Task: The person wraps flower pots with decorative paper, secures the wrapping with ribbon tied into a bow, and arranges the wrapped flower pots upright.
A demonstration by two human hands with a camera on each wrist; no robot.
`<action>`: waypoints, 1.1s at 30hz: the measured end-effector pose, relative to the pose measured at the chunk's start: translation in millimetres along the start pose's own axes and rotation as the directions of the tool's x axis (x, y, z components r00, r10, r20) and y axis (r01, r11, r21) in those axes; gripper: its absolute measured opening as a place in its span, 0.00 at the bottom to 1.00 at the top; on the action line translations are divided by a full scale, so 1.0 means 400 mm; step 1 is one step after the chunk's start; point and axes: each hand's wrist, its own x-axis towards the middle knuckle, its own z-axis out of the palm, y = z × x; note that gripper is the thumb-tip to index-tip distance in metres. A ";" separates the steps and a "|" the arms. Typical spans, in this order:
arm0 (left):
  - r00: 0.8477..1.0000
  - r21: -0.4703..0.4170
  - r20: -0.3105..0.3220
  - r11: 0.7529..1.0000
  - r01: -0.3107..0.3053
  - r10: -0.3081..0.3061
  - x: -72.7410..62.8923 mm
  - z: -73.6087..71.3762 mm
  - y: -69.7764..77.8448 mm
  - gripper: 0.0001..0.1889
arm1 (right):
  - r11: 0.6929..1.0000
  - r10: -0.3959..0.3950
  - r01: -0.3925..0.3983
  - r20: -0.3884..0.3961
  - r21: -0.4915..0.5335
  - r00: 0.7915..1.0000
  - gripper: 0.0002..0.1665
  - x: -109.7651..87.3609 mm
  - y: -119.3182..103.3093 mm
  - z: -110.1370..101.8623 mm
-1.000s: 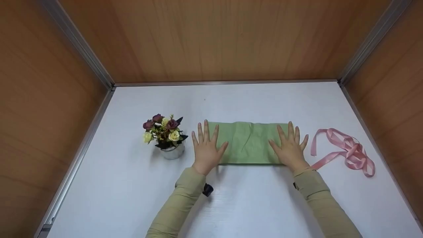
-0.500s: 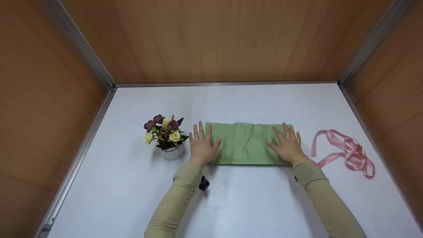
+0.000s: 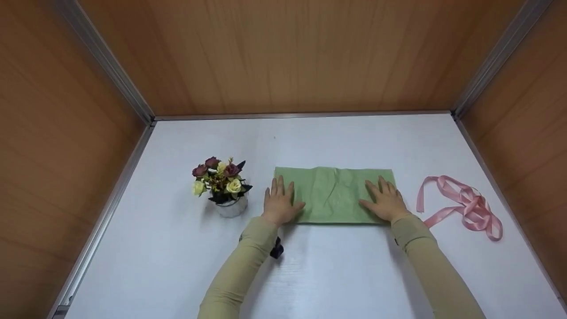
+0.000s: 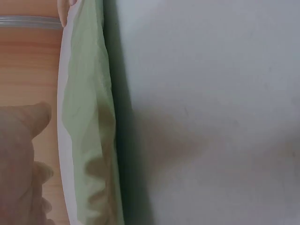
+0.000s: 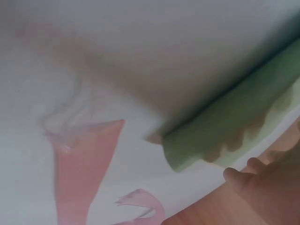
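Observation:
A flat, wrinkled green folded sheet [image 3: 330,195] lies on the white table; whether it is cloth or paper I cannot tell. Over its left end is my left hand [image 3: 279,206], fingers extended forward, thumb pointing inward. My right hand [image 3: 386,201] is over the right end, with its fingers spread. Finger shadows fall on the green sheet [image 4: 89,126] in the left wrist view, where the left hand [image 4: 18,159] looks slightly apart from it. Similar shadows mark the sheet [image 5: 234,117] beside the right hand [image 5: 272,183] in the right wrist view. Neither hand grips anything.
Left of the sheet stands a small white pot [image 3: 232,207] with purple and yellow flowers [image 3: 221,175]. A tangled pink ribbon [image 3: 474,208] lies to the right, one tail reaching near my right wrist. Wooden panels [image 3: 301,57] enclose the table's back and sides.
My left hand first shifted left, then came back rightward and nearer to me, its fingers less spread. The right hand has settled slightly nearer to me. The sheet keeps its place.

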 end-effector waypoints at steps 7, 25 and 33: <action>0.997 -0.003 0.065 0.999 -0.036 0.036 -0.006 0.013 0.003 0.43 | 0.999 0.016 -0.015 0.033 -0.034 0.999 0.45 -0.002 0.009 0.015; 0.997 0.022 0.065 0.999 -0.033 0.032 -0.014 0.024 -0.004 0.46 | 0.991 -0.034 0.033 -0.003 -0.127 0.999 0.49 0.001 -0.003 0.009; 0.997 0.058 0.076 0.998 -0.033 0.028 -0.011 0.022 0.001 0.45 | 0.992 -0.039 0.039 -0.002 -0.122 0.999 0.50 0.004 0.004 0.017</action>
